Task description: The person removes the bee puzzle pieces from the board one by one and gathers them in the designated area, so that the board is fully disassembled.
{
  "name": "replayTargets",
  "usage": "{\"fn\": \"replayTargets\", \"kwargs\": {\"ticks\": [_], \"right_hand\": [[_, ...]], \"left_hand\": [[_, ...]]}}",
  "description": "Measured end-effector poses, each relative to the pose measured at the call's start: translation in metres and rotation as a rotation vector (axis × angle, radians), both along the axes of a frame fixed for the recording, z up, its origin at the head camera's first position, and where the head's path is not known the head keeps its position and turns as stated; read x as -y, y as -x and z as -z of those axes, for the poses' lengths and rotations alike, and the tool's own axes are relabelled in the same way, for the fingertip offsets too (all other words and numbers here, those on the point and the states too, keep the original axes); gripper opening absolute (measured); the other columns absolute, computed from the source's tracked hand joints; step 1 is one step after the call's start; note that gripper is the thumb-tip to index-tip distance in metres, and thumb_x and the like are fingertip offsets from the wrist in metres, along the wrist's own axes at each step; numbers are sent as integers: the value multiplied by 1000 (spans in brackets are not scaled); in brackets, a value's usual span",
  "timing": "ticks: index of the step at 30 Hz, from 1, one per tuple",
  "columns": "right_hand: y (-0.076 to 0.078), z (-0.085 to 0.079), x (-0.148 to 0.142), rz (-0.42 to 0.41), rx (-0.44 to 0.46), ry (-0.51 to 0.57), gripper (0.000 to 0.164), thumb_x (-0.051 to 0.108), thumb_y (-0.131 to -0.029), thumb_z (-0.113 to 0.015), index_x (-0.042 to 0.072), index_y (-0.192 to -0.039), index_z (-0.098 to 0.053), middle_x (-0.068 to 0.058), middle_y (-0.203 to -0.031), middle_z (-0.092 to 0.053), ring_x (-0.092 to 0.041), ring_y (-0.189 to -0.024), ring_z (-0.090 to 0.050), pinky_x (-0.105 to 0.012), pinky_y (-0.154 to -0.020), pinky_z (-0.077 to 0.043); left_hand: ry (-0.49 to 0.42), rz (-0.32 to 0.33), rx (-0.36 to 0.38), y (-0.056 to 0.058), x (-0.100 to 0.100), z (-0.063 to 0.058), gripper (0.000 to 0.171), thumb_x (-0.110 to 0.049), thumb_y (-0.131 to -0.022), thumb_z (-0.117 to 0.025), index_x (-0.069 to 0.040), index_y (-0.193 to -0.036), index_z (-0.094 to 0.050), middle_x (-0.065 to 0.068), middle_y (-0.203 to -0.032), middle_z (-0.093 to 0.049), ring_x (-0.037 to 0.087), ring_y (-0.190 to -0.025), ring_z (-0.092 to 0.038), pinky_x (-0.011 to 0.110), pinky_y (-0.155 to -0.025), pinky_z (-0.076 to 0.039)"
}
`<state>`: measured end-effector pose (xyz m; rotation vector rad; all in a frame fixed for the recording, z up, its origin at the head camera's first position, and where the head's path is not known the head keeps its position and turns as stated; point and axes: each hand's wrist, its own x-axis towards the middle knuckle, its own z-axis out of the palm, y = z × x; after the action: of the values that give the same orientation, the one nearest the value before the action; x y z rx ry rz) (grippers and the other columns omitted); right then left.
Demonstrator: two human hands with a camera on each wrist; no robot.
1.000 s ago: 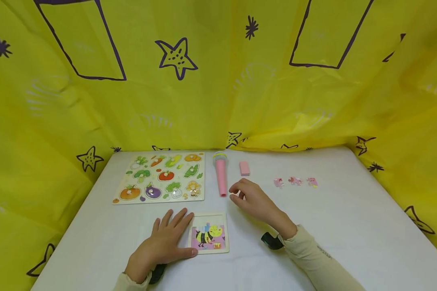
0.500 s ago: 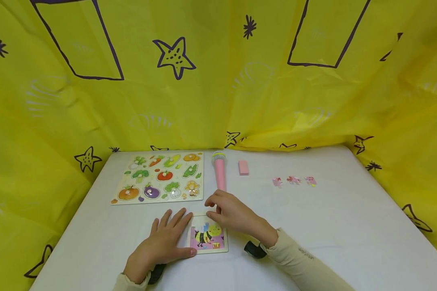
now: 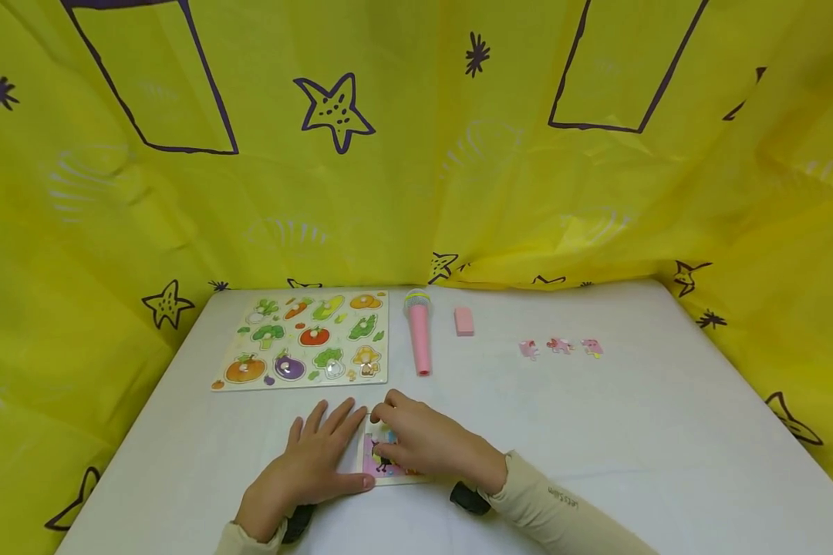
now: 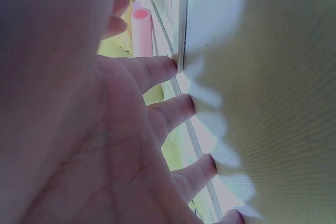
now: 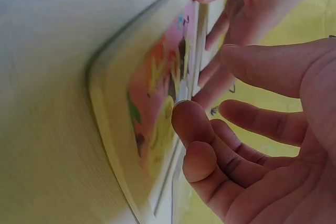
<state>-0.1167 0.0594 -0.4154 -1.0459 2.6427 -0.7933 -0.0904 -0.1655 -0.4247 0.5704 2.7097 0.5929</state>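
Note:
A small framed jigsaw puzzle with a bee picture lies flat at the front of the table. My left hand rests with spread fingers at its left side, thumb on the lower left corner and index fingertip at the upper left. Over the picture hovers my right hand, covering its right part. In the right wrist view the fingers of that hand bend loosely close over the bee picture, thumb held apart, with nothing seen between them.
Behind lies a vegetable peg board, with a pink toy microphone and a pink block to its right. Three loose pink puzzle pieces lie farther right. A yellow patterned cloth hangs around the table's back and sides.
My right hand has moved left and toward me, from beside the microphone to over the bee puzzle. The left hand has stayed at the frame.

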Motion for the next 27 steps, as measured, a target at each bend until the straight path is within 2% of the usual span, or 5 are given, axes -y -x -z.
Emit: {"fn": "replayTargets", "kwargs": {"ticks": [11, 18, 27], "right_hand": [[-5, 6, 4, -26, -83, -66, 30, 17, -96, -82, 4, -120, -69, -1, -102, -54, -7, -71, -50, -20, -66, -46], [-4, 6, 7, -23, -96, -80, 29, 17, -94, -83, 5, -118, -70, -1, -102, -55, -7, -71, -53, -20, -66, -47], [-7, 9, 12, -7, -115, -103, 31, 28, -92, -88, 11, -111, -71, 1, -102, -54, -9, -74, -54, -23, -67, -48]], "left_hand": [[7, 2, -8, 1, 0, -1, 101, -58, -86, -85, -8, -163, -43, 17, -172, -32, 58, -155, -18, 84, -114, -13], [-2, 3, -11, 0, 1, -2, 101, -58, -86, -85, -8, -163, -43, 17, -172, -32, 59, -155, -18, 84, -114, -13], [-25, 3, -9, -1, 1, -1, 101, -58, -85, -85, -7, -162, -44, 18, -171, -33, 59, -154, -19, 85, -113, -13]]}}
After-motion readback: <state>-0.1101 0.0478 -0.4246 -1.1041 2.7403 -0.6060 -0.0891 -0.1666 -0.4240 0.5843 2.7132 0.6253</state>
